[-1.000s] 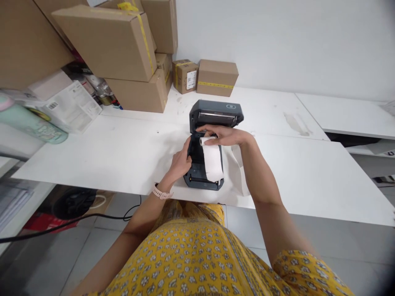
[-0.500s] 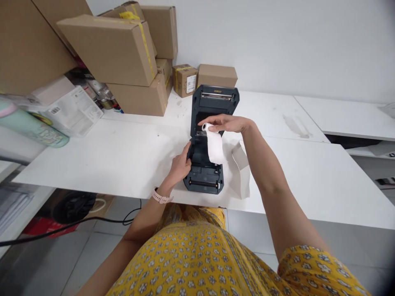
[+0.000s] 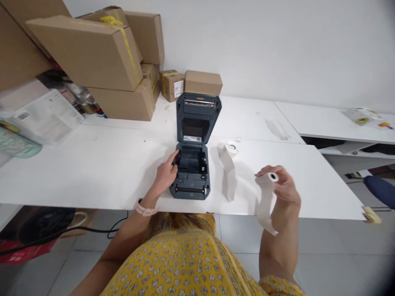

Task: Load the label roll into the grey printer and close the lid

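A dark label printer (image 3: 191,172) stands on the white table with its lid (image 3: 197,119) raised and its roll bay bare. My left hand (image 3: 166,172) grips the printer's left side, fingers reaching over the rim of the bay. Out to the right, near the table's front edge, my right hand (image 3: 285,185) is closed around a small white paper roll (image 3: 264,183). A loose strip of its paper hangs down past the edge. Between the printer and my right hand, another white label roll (image 3: 231,150) rests on the table, its strip unrolled toward me.
Cardboard boxes (image 3: 120,98) are stacked at the back left, beside a clear plastic box (image 3: 46,119) and a green bottle (image 3: 18,142). Two smaller boxes (image 3: 203,82) stand behind the printer. A wrapped roll (image 3: 362,119) lies far right, above an open shelf.
My right hand has carried the small paper roll from above the printer's bay out to the right. My left hand stays on the printer's side. The view has shifted right.
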